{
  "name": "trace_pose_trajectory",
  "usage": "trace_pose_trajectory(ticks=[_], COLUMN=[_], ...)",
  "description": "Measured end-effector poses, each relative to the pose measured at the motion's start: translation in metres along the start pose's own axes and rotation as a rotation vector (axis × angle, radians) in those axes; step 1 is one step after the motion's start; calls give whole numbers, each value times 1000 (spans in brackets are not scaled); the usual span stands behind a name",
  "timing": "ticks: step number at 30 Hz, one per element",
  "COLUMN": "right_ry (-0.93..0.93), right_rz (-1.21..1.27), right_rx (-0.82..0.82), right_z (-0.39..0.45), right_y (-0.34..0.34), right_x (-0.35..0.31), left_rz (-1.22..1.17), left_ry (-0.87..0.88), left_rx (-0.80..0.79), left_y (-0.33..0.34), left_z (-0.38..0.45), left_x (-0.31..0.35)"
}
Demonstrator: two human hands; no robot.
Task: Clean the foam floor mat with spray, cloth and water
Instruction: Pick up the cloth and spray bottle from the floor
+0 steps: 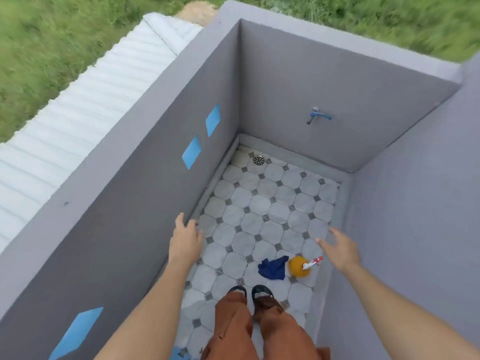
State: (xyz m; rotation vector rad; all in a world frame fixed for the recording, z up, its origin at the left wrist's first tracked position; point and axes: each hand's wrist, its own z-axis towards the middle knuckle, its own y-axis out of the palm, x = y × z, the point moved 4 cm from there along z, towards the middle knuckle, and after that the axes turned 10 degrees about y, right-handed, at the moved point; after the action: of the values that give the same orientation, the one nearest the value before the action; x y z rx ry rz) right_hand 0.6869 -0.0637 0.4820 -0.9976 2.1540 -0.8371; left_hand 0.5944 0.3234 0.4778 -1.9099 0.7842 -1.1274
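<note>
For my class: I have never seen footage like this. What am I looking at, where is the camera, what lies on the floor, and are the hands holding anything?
There is no machine here. One camera, worn on a person's head, looks down at their own arms, legs and sandals. They stand in a small grey-walled wash area. The left hand and right hand are spread open and hold nothing. On the tiled floor lie a blue cloth and, beside it, an orange spray bottle. A blue tap sits on the far wall, a drain in the corner. No foam mat is clearly in view.

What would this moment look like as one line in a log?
left hand open, empty | right hand open, empty | blue cloth, orange spray bottle on tiled floor | tap on wall
</note>
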Motion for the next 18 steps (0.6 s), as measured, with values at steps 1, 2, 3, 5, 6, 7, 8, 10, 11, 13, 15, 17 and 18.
trace_pose_trajectory(ticks=[1, 2, 3, 5, 6, 7, 8, 10, 11, 13, 15, 17, 18], right_ry=[55, 98, 143, 233, 278, 323, 347, 383, 404, 443, 489, 523, 539], right_rz=[49, 93, 129, 191, 209, 219, 239, 281, 278, 292, 340, 394, 414], right_rx=[0, 4, 7, 4, -13, -32, -41, -53, -64, -84, -104, -94, -96], right_z=[5, 12, 19, 36, 45, 64, 73, 94, 118, 164, 204, 240, 257], right_y=[2, 7, 12, 27, 38, 54, 64, 85, 103, 144, 189, 229, 247], right_x=[12, 24, 36, 57, 70, 87, 96, 108, 120, 144, 169, 191, 200], left_rz=[31, 66, 92, 123, 129, 144, 154, 192, 217, 249, 290, 306, 304], left_ry=[31, 65, 91, 124, 139, 158, 189, 259, 282, 319, 379, 430, 436], left_rx=[-40, -73, -111, -194, -230, -272, -306, -368, -397, -457, -505, -539, -554], left_y=[11, 23, 35, 66, 84, 112, 132, 169, 203, 273, 343, 412, 445], left_z=[13, 25, 36, 55, 64, 75, 81, 92, 103, 124, 143, 159, 166], left_x=[6, 12, 19, 30, 36, 41, 45, 51, 51, 52, 53, 51, 49])
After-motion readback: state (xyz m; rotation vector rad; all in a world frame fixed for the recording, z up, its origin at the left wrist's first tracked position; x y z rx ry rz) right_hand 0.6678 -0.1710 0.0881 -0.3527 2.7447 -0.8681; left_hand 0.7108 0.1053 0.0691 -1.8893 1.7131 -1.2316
